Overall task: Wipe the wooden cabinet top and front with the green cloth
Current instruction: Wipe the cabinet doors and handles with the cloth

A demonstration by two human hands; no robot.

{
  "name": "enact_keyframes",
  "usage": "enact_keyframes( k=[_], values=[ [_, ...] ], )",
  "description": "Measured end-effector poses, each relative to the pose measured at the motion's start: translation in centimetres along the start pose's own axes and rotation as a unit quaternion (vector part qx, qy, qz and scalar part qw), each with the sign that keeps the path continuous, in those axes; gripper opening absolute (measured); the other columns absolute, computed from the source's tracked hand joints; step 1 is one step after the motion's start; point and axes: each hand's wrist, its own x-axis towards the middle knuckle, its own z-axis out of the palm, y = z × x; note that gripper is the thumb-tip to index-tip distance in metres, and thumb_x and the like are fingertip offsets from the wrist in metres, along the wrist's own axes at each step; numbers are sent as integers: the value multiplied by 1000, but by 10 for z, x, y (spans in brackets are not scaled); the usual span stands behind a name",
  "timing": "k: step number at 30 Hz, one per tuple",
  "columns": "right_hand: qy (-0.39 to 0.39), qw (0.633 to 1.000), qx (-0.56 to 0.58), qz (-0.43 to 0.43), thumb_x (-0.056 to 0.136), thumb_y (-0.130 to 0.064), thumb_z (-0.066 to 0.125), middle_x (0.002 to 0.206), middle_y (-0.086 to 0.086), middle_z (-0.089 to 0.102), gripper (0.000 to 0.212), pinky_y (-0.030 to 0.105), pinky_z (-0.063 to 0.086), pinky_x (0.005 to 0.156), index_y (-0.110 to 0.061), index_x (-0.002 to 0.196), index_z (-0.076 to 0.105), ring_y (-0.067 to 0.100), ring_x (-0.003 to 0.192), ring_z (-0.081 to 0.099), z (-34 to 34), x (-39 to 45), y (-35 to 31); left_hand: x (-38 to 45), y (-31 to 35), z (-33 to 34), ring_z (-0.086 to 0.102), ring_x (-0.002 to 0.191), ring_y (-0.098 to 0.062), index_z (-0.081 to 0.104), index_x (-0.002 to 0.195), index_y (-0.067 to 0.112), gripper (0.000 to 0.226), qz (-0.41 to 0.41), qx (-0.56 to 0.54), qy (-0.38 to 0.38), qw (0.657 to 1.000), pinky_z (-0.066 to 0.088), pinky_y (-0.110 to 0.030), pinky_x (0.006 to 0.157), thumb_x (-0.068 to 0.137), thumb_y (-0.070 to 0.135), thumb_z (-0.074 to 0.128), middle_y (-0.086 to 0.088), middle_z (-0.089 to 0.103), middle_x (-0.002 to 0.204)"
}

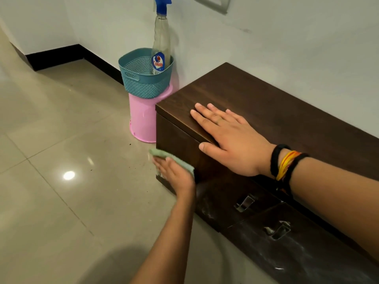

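A low dark wooden cabinet (276,111) runs along the wall from the centre to the lower right. My left hand (176,174) presses the folded green cloth (180,161) flat against the cabinet's front near its left corner, low down. My right hand (227,138) lies flat and spread on the cabinet top at its front edge, thumb hanging over the front; black and orange bands circle that wrist. The front panels further right show whitish dusty smears around two metal handles (245,202).
A pink bucket (142,121) stands upside down on the floor against the cabinet's left end, with a teal perforated basket (141,78) on it holding a spray bottle (161,48). Glossy beige tiles (61,150) spread to the left. A white wall rises behind.
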Motion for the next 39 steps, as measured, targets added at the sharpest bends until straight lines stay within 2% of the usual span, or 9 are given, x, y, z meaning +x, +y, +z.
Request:
enact_keyframes(
  k=[5, 10, 15, 20, 24, 26, 32, 36, 39],
  values=[
    [4, 1000, -2, 6, 102, -53, 31, 168, -12, -9, 70, 44, 1, 126, -35, 160, -4, 10, 154, -9, -2, -2, -2, 19, -4, 4, 7, 155, -22, 10, 159, 13, 54, 8, -9, 30, 999, 3, -32, 123, 109, 30, 20, -7, 8, 168],
    [5, 1000, 2, 4, 102, -53, 31, 168, -12, -9, 69, 44, 1, 126, -36, 160, -3, 9, 154, -9, -2, -2, -2, -6, -52, -1, 21, 151, -32, 16, 158, 10, 60, -220, -70, 33, 972, 15, -42, 123, 106, 37, 25, -14, 18, 165],
    [6, 1000, 3, 4, 102, -53, 31, 168, -13, -9, 69, 42, -1, 126, -36, 160, -4, 8, 154, -10, 1, -2, -3, 23, -33, 3, 15, 153, -22, 17, 158, 16, 53, -62, -50, 49, 996, 10, -33, 123, 108, 29, 27, -3, 14, 167],
    [-3, 1000, 11, 6, 102, -53, 30, 167, -16, -11, 69, 41, -3, 126, -38, 159, -6, 5, 153, -13, -2, -3, -3, 4, -65, -4, 22, 151, -33, 17, 159, 19, 59, -196, -67, 56, 977, 16, -47, 123, 105, 41, 23, -11, 20, 165],
    [-4, 1000, 14, 1, 102, -54, 30, 167, -16, -11, 68, 41, -3, 126, -38, 159, -6, 5, 153, -14, -2, -2, -1, -49, -37, 7, -1, 153, -11, 1, 160, 25, 69, 16, 11, -12, 1000, -1, -37, 124, 97, 53, 10, 8, 3, 166],
    [-8, 1000, 13, 1, 103, -53, 30, 167, -16, -11, 68, 40, -4, 126, -38, 159, -6, 6, 153, -13, -3, -1, -1, -37, -47, 5, 2, 151, -6, 3, 160, 28, 70, 60, 22, -21, 998, 1, -33, 123, 96, 56, 12, 12, 5, 166],
    [-7, 1000, 12, 4, 102, -55, 28, 168, -14, -10, 68, 41, -2, 126, -37, 159, -5, 7, 153, -12, -2, -1, -2, -53, -112, -12, 13, 154, -23, 11, 160, 22, 69, -204, -23, -10, 979, 10, -40, 125, 101, 59, 18, -1, 12, 167],
    [-6, 1000, 11, 1, 102, -55, 28, 168, -14, -10, 68, 41, -2, 126, -37, 159, -5, 7, 153, -11, -3, -1, -1, -132, -64, 7, 4, 154, -17, 2, 159, 20, 62, -94, 22, -49, 994, 5, -42, 126, 105, 48, 15, 2, 3, 167],
    [2, 1000, 8, -2, 102, -54, 29, 168, -13, -8, 68, 41, -1, 126, -36, 160, -3, 8, 154, -9, -2, 1, -1, -92, -76, 8, 6, 153, -14, 6, 159, 28, 58, -70, 3, -18, 997, 4, -36, 123, 106, 49, 16, 7, 6, 167]
  ],
)
